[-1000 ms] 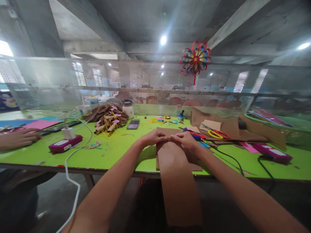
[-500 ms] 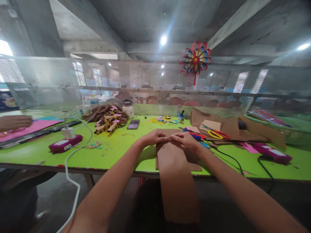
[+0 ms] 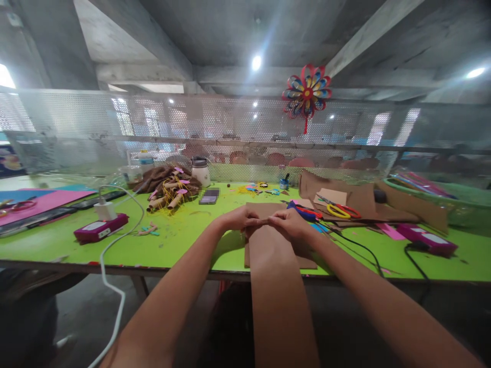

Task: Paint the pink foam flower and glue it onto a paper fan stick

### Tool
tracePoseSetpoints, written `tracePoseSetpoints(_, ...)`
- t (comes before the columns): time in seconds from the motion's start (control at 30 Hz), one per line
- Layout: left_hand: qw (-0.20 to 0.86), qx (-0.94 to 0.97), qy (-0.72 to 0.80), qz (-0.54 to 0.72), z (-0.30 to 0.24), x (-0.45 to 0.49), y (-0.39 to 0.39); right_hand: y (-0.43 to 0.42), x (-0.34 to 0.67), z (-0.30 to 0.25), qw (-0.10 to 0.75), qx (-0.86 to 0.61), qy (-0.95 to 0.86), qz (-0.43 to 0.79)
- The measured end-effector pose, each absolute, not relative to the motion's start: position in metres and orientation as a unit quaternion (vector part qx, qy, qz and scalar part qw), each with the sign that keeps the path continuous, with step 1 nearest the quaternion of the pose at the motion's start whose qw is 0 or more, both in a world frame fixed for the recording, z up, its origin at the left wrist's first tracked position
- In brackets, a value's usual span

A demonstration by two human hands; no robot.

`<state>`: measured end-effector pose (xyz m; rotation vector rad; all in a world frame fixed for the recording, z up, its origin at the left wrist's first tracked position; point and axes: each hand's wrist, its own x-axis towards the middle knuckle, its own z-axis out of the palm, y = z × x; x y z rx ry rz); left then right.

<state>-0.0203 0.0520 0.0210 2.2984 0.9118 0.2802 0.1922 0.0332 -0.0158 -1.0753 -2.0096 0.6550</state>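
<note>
The strip (image 3: 282, 286), brown and card-like, is held at its far end above a brown sheet (image 3: 264, 206) that is laid on the worktop (image 3: 187, 245); its near part is carried past the worktop's front edge and is cut off by the bottom of the view. The end is pinched by the left grip (image 3: 241, 219) and the right grip (image 3: 290, 223), each closed narrowly on it, thumb against fingers. A thin roll or fold is shown between the two; which of these it is cannot be told.

Very little weight is to be expected. The strip is judged springy along its length but easily creased across it, and little slipping is suggested by its dull surface. Tearing is thought possible if the edge is pulled unevenly. It is best held near both corners of the far end, with light, even pressure; a dent would likely be left by a hard squeeze midway.
</note>
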Motion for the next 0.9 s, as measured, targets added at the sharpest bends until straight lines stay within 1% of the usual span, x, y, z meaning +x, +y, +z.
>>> tracePoseSetpoints(0.17, 0.300, 0.887, 0.330, 0.117, 0.023, -0.021, 0.050, 0.038, 0.195, -0.018, 0.373, -0.405, -0.786, 0.282)
tracePoseSetpoints(0.3, 0.315, 0.884, 0.321, 0.130, 0.022, -0.020, 0.050, 0.039, 0.198, -0.016, 0.363, -0.400, -0.781, 0.313)
tracePoseSetpoints(0.5, 0.323, 0.866, 0.346, 0.161, 0.023, -0.022, 0.052, 0.037, 0.201, -0.015, 0.365, -0.411, -0.746, 0.376)
tracePoseSetpoints(0.7, 0.345, 0.868, 0.334, 0.126, 0.020, -0.025, 0.057, 0.040, 0.202, -0.017, 0.357, -0.407, -0.751, 0.378)
tracePoseSetpoints(0.9, 0.353, 0.867, 0.323, 0.139, 0.021, -0.023, 0.054, 0.043, 0.204, -0.019, 0.363, -0.400, -0.743, 0.396)
